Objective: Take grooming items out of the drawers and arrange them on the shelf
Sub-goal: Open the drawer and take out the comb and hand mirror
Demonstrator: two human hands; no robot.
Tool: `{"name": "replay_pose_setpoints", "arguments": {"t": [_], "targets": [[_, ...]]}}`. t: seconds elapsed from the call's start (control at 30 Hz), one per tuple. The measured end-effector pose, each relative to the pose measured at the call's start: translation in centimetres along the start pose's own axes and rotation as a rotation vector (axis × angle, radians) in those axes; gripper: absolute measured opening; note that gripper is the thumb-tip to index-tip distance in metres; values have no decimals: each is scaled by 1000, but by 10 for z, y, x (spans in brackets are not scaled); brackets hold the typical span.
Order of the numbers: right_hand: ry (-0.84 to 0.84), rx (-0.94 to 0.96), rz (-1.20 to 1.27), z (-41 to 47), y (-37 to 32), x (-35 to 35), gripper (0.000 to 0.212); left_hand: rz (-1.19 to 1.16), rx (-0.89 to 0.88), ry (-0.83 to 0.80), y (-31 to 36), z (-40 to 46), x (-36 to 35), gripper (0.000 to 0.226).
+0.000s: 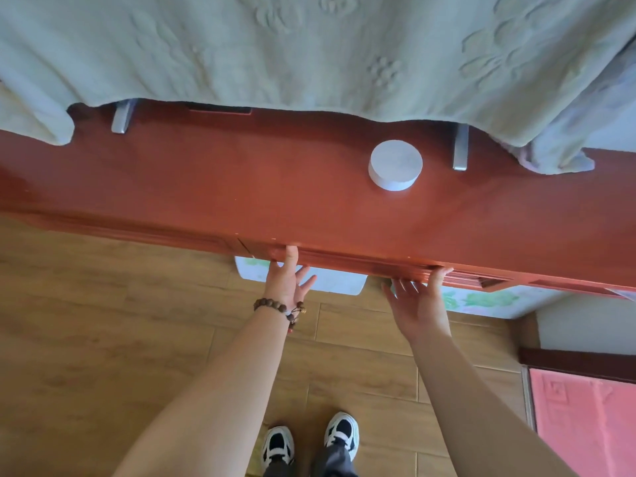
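Note:
A red-brown wooden dresser top [241, 180] runs across the view. On it stands a round white jar [395, 164], seen from above. My left hand [287, 278], with a bead bracelet at the wrist, has its thumb on the moulded front edge of a drawer [344, 258] and its fingers spread below. My right hand [418, 297] presses its thumb on the same edge farther right, palm open underneath. The drawer front sits under the top's edge, and nothing of its inside shows.
A pale green embossed cloth [309, 53] hangs over the back of the dresser, with two metal brackets [460, 149] under it. A white floral-printed panel [481, 299] shows beneath the dresser. Wooden floor, my shoes [309, 442] and a pink mat [585, 421] lie below.

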State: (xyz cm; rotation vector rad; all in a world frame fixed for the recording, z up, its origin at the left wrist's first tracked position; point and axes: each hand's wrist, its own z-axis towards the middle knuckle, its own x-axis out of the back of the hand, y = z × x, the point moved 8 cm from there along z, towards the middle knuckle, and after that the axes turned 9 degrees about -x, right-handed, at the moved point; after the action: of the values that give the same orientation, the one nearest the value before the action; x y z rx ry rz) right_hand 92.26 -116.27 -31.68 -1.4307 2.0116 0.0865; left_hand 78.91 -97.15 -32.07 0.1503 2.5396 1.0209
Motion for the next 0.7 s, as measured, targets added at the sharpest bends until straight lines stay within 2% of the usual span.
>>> {"name": "replay_pose_setpoints", "arguments": {"t": [0.13,0.23,0.33,0.43,0.47,0.53,0.57,0.6,0.7], "targets": [[30,8,48,-1,1,-1,92,-86,24,-1,-1,-4,-4,131],[25,13,111,-8,3,-3,105,-87,43,-8,-2,-9,-2,129],[36,10,138,-16,9,3,91,-120,56,5,-6,-20,4,123],[41,10,121,-28,21,18,93,-135,83,-8,-15,-36,14,146],[41,10,111,-33,25,24,98,-144,97,-19,-20,-42,19,141],[46,-2,89,-47,34,35,109,-172,107,-23,-27,-58,31,108],[47,-11,87,-54,40,41,109,-180,115,-21,-30,-66,38,98],[48,-18,89,-61,45,48,105,-180,122,-26,-34,-74,44,101],[58,-36,120,-80,61,68,93,-172,153,-43,-42,-97,62,136]]}}
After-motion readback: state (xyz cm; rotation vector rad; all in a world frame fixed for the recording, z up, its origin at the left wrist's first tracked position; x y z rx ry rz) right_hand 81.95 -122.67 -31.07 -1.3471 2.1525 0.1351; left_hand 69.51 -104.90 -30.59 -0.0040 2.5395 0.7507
